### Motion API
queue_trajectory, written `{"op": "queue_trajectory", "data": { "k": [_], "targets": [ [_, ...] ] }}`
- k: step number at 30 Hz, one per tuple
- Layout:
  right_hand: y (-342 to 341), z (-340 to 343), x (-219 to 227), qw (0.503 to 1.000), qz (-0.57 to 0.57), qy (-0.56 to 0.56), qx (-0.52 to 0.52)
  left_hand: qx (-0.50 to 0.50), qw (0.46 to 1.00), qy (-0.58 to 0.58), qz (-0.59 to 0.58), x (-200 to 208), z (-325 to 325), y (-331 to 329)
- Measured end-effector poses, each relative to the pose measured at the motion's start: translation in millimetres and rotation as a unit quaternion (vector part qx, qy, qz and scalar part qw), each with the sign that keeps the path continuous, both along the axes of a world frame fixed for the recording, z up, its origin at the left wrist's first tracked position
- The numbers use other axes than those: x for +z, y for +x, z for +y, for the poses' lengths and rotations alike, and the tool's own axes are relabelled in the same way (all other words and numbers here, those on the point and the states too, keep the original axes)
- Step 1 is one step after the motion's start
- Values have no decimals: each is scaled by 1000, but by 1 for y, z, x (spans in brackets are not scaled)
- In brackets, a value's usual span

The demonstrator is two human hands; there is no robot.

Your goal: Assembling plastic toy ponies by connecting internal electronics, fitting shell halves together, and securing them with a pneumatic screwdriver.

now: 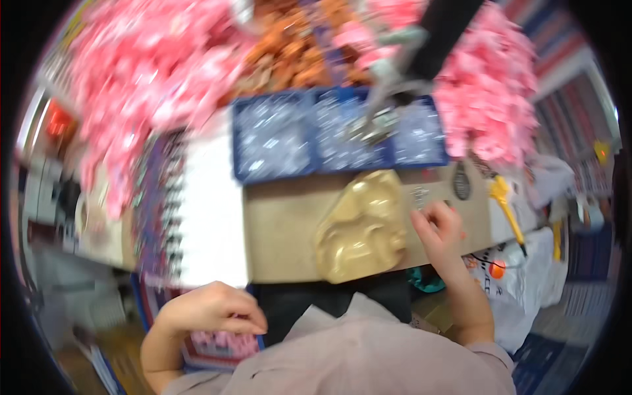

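A shiny gold moulded plastic tray (363, 234) with rounded hollows lies on the brown cardboard (283, 230) before me. Just right of it is my right hand (440, 230), its fingers curled in and the thumb against them; whatever they may hold is too small or hidden. Lower left, my left hand (220, 308) hangs palm down with bent fingers drawn together, above a box of small pink pieces (227, 342) close to my body. Motion blur softens both hands, and the left palm does not show.
Behind the cardboard stands a blue tray (240, 179) of clear plastic pieces in three compartments. Pink heaps (164, 59) flank an orange heap (286, 49). A dark arm-like stand (438, 39) reaches in overhead. White sheets (214, 210) lie left; a yellow tool (507, 204) lies right.
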State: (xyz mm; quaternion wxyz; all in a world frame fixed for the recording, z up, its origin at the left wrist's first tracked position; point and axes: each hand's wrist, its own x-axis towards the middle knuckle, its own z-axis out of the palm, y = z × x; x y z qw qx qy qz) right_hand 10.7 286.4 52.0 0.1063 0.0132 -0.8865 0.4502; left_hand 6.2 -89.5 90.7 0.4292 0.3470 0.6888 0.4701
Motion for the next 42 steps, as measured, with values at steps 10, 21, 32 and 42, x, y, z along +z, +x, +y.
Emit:
{"op": "queue_trajectory", "data": {
  "k": [10,21,32,42],
  "targets": [
    [-278,99,35,967,62,220,-115,218,882,-149,391,26,85,-165],
    [-321,58,-23,914,152,372,-52,261,878,-76,394,1,157,-307],
    [-330,41,15,918,258,279,-112,288,722,-67,625,-71,119,-335],
    [-295,49,-14,928,219,293,72,418,722,-33,550,-68,131,-325]
  ]
}}
